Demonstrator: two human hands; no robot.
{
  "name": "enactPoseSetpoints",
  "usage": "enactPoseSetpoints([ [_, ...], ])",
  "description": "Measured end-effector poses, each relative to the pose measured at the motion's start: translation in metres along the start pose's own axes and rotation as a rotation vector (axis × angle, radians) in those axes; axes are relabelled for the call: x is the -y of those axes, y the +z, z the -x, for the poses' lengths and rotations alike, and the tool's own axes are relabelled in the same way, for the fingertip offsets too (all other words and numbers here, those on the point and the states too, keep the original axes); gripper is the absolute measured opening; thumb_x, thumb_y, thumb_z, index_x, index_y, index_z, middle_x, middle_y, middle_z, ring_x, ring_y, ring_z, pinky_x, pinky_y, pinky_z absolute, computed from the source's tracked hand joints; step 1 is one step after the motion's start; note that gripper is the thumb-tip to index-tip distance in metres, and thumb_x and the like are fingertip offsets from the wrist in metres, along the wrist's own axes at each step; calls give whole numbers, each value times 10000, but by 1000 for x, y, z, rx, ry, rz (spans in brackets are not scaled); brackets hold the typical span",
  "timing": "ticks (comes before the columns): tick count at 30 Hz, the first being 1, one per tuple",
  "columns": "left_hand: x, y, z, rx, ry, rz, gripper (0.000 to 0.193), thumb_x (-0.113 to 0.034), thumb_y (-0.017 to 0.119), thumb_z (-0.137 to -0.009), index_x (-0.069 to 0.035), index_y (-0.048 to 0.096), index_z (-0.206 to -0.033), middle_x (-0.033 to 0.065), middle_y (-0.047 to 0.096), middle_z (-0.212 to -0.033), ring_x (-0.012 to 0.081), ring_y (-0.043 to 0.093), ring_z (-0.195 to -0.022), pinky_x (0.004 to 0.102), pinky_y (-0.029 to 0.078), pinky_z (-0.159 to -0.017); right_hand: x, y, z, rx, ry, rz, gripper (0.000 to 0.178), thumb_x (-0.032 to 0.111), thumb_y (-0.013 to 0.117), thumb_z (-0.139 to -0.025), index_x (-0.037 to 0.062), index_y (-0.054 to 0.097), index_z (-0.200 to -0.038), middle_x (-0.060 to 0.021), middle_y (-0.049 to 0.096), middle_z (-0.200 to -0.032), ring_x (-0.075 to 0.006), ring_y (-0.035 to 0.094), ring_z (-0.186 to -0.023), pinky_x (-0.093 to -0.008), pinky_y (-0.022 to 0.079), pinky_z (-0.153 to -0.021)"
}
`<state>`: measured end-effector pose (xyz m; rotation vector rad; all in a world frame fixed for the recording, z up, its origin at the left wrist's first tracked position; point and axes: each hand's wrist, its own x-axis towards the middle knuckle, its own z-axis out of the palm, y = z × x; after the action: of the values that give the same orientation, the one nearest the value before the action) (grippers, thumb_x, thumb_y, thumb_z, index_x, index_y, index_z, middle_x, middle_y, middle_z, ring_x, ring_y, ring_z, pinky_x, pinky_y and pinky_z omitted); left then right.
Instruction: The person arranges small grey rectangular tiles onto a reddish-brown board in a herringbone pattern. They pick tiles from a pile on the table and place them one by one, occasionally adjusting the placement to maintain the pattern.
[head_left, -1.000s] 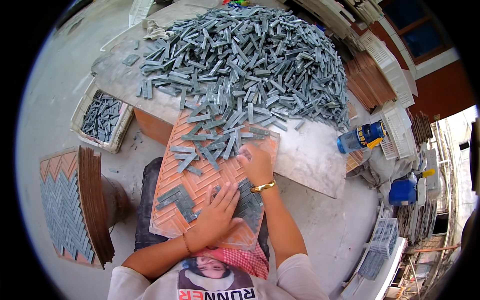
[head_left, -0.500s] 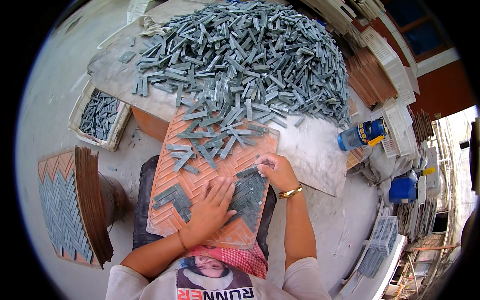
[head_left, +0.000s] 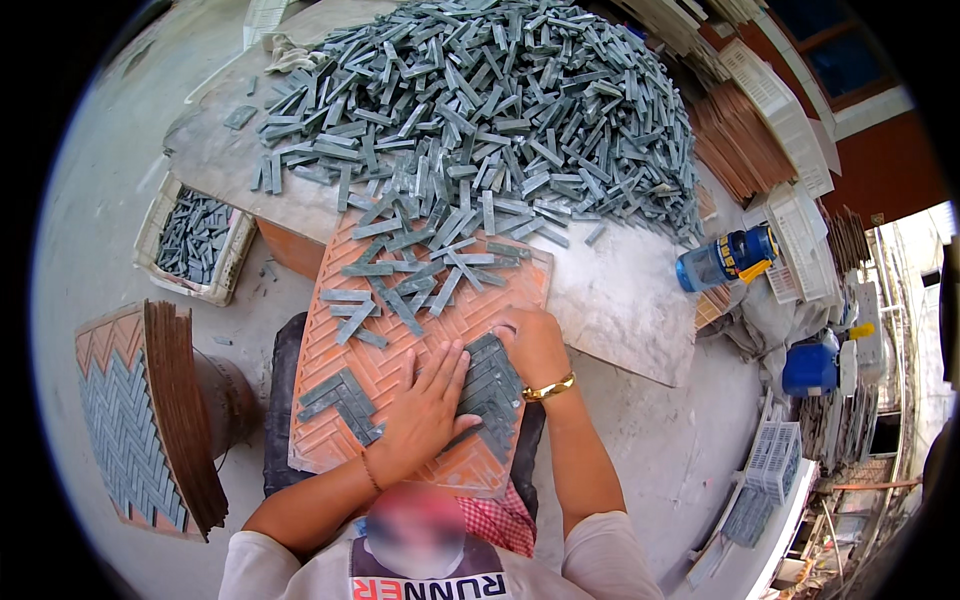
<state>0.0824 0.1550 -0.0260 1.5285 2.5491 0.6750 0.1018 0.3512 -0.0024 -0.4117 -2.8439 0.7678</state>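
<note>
An orange herringbone-grooved board [head_left: 400, 358] rests across my lap, its far end by the table. My left hand [head_left: 430, 395] lies flat on it, fingers stretched out, holding nothing. It sits between two patches of grey-green stone strips set in the grooves: a smaller left patch [head_left: 343, 402] and a larger right patch [head_left: 490, 385], partly under my thumb. My right hand [head_left: 532, 343] is curled at the far end of the right patch, fingertips bent down against the strips. Whatever they pinch is hidden. Loose stone strips [head_left: 395, 305] are scattered over the board's far half.
A large heap of stone strips [head_left: 480, 110] covers the table [head_left: 620, 295]. A white crate [head_left: 225, 285] with strips stands at left, near a stack of boards [head_left: 172, 410] topped by a filled one. At right are a blue bottle [head_left: 712, 262], white baskets [head_left: 795, 235] and a blue jug [head_left: 808, 370].
My right hand has come slightly nearer and left, from a fingertip pinch at the patch's far corner to curled against the strips. My left hand stays flat; the view has shifted slightly.
</note>
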Motion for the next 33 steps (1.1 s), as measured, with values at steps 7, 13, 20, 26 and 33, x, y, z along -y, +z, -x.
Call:
enactPoseSetpoints([
  [7,4,1,-1,2,17,-10,810,-503,582,-774,41,385,-1340,151,346,-1433,265,286,-1352,487,167,-1110,7,-7,-8,80,-52,-29,142,76,672,-722,45,600,-840,-120,629,-829,-309,603,-739,-390,479,-660],
  [13,4,0,-3,10,24,42,832,-504,609,-751,17,371,-1355,141,328,-1445,262,266,-1363,495,165,-1108,18,15,-42,-211,-35,-117,193,69,675,-735,11,625,-912,-105,639,-779,-207,622,-676,-297,485,-625],
  [20,10,-19,15,-30,18,138,758,-322,696,-733,-11,380,-1349,139,342,-1428,302,264,-1358,532,169,-1098,-7,3,-38,5,190,-529,150,64,622,-804,-18,609,-930,-57,650,-810,-115,596,-696,-270,483,-638],
  [26,22,-35,19,-125,-32,233,644,-182,681,-755,-11,414,-1316,143,360,-1415,316,291,-1342,517,215,-1083,-3,-9,-13,-70,-411,108,138,68,636,-764,60,598,-897,-82,602,-911,-261,596,-831,-332,494,-693],
  [33,24,-43,17,-152,-46,215,587,-142,671,-756,3,448,-1279,154,404,-1378,325,338,-1309,500,259,-1067,-8,-11,-8,37,-417,27,174,37,650,-730,60,595,-894,-92,595,-905,-300,587,-852,-365,493,-725],
])
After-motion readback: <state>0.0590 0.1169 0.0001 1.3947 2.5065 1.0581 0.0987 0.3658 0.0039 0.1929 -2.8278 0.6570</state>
